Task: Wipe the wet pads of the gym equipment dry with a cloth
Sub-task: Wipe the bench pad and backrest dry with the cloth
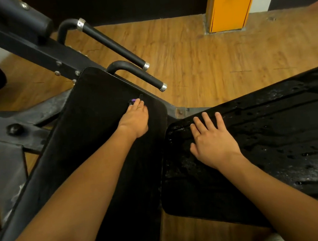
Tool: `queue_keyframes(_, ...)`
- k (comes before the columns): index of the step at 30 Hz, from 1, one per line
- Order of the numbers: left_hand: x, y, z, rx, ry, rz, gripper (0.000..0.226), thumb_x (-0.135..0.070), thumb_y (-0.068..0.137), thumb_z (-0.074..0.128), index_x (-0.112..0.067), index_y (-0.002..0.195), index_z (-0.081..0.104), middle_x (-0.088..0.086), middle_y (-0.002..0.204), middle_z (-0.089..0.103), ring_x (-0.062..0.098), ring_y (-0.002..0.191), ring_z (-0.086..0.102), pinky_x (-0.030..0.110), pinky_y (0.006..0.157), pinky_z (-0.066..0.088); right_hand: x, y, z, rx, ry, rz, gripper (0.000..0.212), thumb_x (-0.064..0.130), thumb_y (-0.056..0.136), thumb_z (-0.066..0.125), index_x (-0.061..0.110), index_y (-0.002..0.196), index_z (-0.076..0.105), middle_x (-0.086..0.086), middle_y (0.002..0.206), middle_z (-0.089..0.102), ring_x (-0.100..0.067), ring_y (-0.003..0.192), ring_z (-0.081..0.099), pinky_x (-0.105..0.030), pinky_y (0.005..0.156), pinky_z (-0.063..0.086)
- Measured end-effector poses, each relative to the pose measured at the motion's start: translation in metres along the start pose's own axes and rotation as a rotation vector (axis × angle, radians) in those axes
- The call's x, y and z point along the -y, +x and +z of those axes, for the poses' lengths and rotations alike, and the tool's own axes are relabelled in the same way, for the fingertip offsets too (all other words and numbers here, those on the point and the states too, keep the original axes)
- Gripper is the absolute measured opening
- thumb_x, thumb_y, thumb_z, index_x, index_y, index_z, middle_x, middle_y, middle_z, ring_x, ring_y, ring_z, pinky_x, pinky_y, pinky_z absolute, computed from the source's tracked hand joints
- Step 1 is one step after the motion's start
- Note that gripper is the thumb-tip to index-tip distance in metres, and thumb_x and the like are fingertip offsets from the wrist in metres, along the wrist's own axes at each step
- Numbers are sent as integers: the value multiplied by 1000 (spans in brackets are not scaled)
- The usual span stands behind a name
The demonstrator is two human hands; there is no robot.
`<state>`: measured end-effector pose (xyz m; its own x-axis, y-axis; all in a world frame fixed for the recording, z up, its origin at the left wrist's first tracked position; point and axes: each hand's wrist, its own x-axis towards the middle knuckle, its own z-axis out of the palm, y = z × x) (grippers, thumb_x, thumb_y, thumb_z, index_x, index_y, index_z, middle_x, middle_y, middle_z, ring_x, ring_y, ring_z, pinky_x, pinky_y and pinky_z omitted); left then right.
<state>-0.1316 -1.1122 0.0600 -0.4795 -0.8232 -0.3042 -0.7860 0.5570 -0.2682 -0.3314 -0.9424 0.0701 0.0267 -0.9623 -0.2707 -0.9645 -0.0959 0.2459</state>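
Here the left pad (100, 126) runs lengthwise away from the person, and the wet right pad (273, 137) runs rightward. The right hand (213, 140) lies on it, fingers spread flat. The left hand (134, 119) reaches a purple bit (133, 100); whether it grips is unclear.

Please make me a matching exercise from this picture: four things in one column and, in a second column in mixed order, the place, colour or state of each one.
Things
1. right hand
2. left hand
3. pillar
4. right pad

Descriptions
A. orange
B. black, covered with water drops
C. lies flat on the right pad, fingers spread
D. fingertips at a small purple thing on the left pad

Pairs: 1-C; 2-D; 3-A; 4-B
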Motion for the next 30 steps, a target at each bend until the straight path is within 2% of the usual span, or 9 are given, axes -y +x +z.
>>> queue_keyframes(2,3,7,-6,-28,-63,-27,46,-23,101,51,-5,143,48,16,156,38,30,151,24,41,120,28,0,-1,-1,-1,12,0,69,50,104,17,12,161,12,-11,169,4,-35,155,-5,-61,122,-4)
queue_keyframes(4,7,13,-4,-83,-150,-83,38,-23,101,52,-8,137,53,14,147,48,27,143,36,38,115,34,0,-2,-2,1,28,1,68,50,105,18,12,161,12,-11,169,4,-35,155,-6,-61,122,-4)
queue_keyframes(5,7,16,1,-114,-159,-92,44,-24,102,51,-8,143,47,14,152,43,26,146,33,38,119,29,0,-2,-3,4,33,2,68,50,105,18,12,161,12,-11,169,4,-35,155,-6,-61,122,-4)
queue_keyframes(8,7,24,23,-186,-32,-112,66,-30,104,46,-6,159,18,15,167,12,29,156,7,43,126,12,0,-2,-5,1,44,2,69,50,105,19,11,161,11,-11,169,3,-35,155,-7,-61,122,-5)
queue_keyframes(10,3,34,31,-172,46,-80,66,-25,105,44,-4,159,13,17,168,6,31,156,1,45,125,9,1,-2,-5,-1,52,3,69,49,105,19,11,161,11,-12,169,3,-36,155,-7,-61,122,-5)
queue_keyframes(16,-30,79,42,-95,135,131,63,-11,102,43,-4,159,16,15,168,10,30,156,3,45,126,12,0,-3,-6,6,81,-2,68,48,105,20,9,161,11,-13,169,3,-37,155,-8,-61,122,-4)
queue_keyframes(24,-59,116,38,1,139,202,61,-12,103,44,-3,158,19,14,167,17,28,156,7,42,125,13,-3,-2,-7,-4,104,-21,68,46,106,19,8,160,7,-15,168,-1,-38,154,-11,-61,120,-12)
queue_keyframes(30,-54,109,32,24,85,250,53,-10,103,46,-2,153,33,15,161,29,28,151,23,39,123,23,-2,-1,-5,-14,94,1,67,46,105,19,9,160,11,-13,169,2,-37,155,-8,-62,121,-7)
